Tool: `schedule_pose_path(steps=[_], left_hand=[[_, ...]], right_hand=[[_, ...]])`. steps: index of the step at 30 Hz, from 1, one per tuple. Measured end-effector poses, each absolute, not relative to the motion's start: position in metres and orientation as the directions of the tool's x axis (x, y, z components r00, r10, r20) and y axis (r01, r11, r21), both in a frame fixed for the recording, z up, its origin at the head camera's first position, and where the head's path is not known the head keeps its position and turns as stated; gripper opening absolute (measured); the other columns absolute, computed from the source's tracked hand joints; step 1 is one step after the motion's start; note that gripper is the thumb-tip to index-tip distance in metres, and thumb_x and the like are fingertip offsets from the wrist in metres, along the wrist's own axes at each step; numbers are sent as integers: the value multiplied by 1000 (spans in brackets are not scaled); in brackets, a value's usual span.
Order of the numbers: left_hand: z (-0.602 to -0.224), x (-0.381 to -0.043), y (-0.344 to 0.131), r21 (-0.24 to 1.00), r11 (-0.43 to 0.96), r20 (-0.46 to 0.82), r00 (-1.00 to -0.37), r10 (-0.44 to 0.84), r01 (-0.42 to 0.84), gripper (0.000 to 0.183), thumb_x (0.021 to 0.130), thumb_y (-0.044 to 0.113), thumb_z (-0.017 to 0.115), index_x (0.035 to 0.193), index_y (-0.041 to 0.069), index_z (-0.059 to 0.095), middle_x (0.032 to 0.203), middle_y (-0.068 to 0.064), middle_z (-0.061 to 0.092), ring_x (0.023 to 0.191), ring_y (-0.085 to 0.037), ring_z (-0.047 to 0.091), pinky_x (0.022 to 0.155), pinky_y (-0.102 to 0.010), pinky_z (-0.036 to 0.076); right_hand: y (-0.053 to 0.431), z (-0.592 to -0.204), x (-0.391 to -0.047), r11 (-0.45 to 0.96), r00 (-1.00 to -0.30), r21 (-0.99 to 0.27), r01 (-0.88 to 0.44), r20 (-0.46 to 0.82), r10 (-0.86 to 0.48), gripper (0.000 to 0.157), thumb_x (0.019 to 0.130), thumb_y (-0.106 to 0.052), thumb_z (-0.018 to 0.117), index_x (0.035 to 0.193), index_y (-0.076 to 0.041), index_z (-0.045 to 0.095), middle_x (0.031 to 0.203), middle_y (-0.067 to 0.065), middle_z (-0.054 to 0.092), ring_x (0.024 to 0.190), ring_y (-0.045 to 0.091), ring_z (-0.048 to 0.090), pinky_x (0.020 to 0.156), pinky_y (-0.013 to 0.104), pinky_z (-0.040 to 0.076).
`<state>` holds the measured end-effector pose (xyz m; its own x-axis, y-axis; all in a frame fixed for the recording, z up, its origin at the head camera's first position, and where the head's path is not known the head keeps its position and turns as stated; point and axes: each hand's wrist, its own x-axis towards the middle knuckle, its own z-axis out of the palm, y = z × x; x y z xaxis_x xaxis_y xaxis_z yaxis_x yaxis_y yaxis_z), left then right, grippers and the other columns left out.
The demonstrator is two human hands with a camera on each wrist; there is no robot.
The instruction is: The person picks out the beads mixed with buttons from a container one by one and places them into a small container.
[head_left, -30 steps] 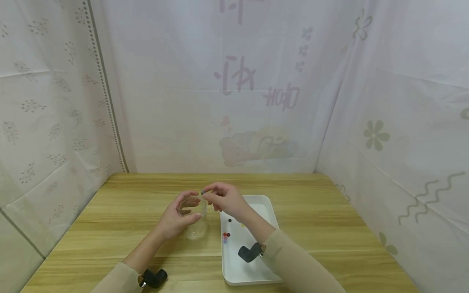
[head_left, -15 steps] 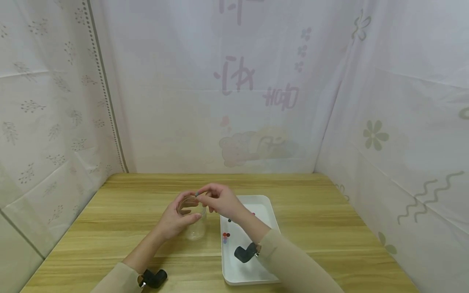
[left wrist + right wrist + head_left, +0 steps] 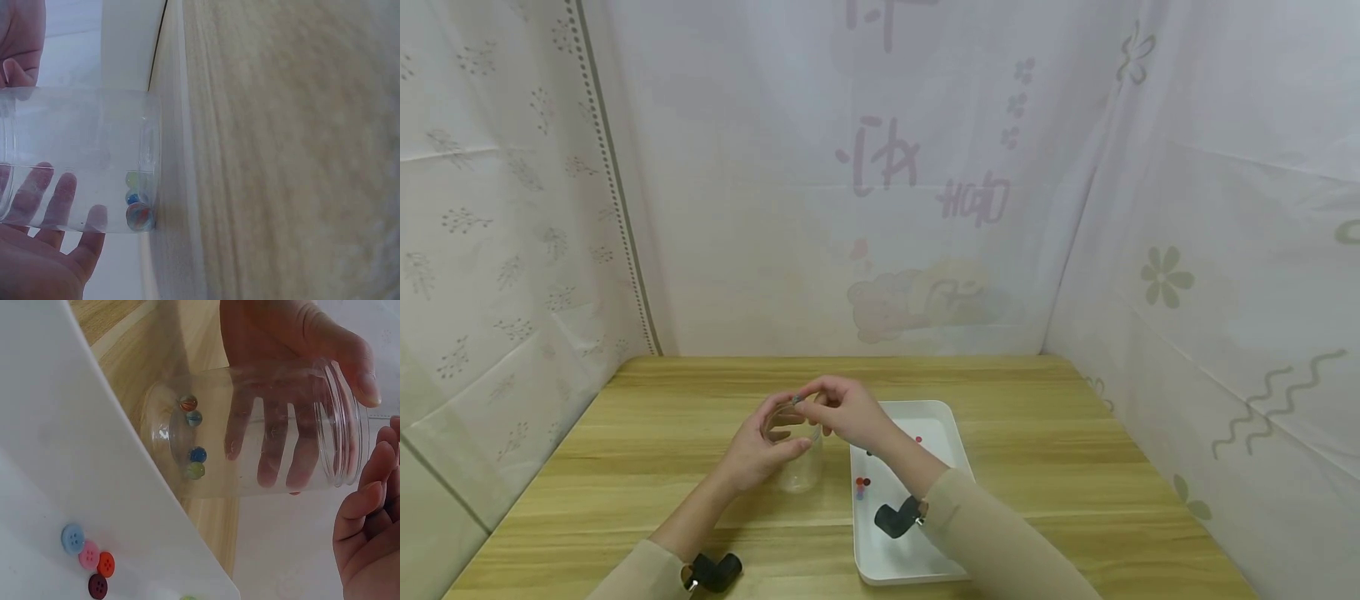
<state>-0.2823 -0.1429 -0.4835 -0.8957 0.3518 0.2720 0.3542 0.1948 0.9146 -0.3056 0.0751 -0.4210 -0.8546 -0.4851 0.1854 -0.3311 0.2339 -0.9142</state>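
Observation:
My left hand [image 3: 754, 450] curves round a clear jar [image 3: 801, 477] that stands upright and lidless on the table, thumb on the near side and fingers on the far side. Between the thumb and index fingertip of my right hand [image 3: 853, 414] is a small bluish-grey marble [image 3: 797, 400], right at the jar's rim. Several marbles [image 3: 197, 455] lie on the jar's bottom in the right wrist view: blue, yellow-green and swirled ones. The left wrist view shows a swirled marble [image 3: 139, 215] against the jar wall. There the right hand's fingers [image 3: 22, 37] appear beside the mouth.
A shallow white tray [image 3: 936, 417] lies right of the jar, partly under my right forearm. In it are a light blue button [image 3: 72, 538], a pink button [image 3: 89, 555], a red button [image 3: 105, 564] and a dark maroon button [image 3: 98, 586]. Patterned curtains surround the wooden table [image 3: 1045, 467].
My right hand has moved left with the marble, from beside the jar's mouth to its rim. A red-pink button in the tray has come into view. The left hand and jar have stayed put.

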Motion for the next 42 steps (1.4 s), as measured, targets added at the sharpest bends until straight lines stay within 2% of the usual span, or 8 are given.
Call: schedule_pose_path(steps=[5,7,14,21,26,32,37,42], left_hand=[[-485,-283,-144,916,198,269,-902,339,348,68,99,19,78,158,8,46,157,-20,59,145,-45,54,117,-68,48],[-486,-284,-144,917,199,267,-902,338,346,69,99,19,78,159,8,45,157,-20,59,145,-45,54,117,-68,48],[-486,-284,-143,922,172,275,-900,339,347,68,99,18,79,159,10,46,158,-16,58,145,-44,54,117,-69,47],[-485,-285,-141,920,184,274,-903,330,347,66,98,18,80,156,10,49,152,-16,63,141,-43,59,116,-68,48],[-485,-284,-142,914,195,280,-900,333,356,67,98,18,79,156,7,48,149,-23,63,140,-44,60,115,-69,48],[-486,-285,-141,911,185,294,-895,335,368,64,98,16,79,154,8,49,150,-32,60,140,-47,60,115,-71,48],[-486,-285,-141,910,181,300,-894,332,373,63,97,16,80,153,11,51,149,-31,61,139,-46,60,114,-71,48],[-486,-285,-141,908,189,298,-894,333,373,65,98,17,80,154,9,49,149,-27,63,139,-46,61,114,-69,49]], right_hand=[[74,-419,-304,245,-854,-914,-322,169,-492,21,104,-26,77,124,-18,79,89,18,72,64,12,59,62,24,48],[74,-418,-304,256,-852,-913,-318,157,-500,24,104,-28,77,126,-20,79,93,22,72,65,12,59,62,24,47],[80,-421,-307,243,-845,-921,-303,142,-516,33,102,-33,78,133,-23,75,96,11,75,68,14,61,66,26,51],[89,-422,-308,242,-852,-927,-288,132,-507,44,102,-35,79,143,-22,69,109,1,74,74,15,65,70,29,55],[97,-423,-308,246,-862,-931,-270,121,-492,44,102,-34,79,144,-26,68,119,3,73,74,17,66,69,30,54],[108,-429,-313,260,-873,-924,-280,132,-469,42,103,-37,78,143,-29,69,118,4,73,70,17,65,66,30,52],[119,-436,-316,261,-878,-923,-281,138,-458,42,104,-36,77,144,-29,68,113,4,72,69,17,64,64,26,51],[129,-439,-320,277,-887,-920,-277,134,-441,43,104,-36,77,146,-29,67,113,3,72,70,16,64,64,28,52]])
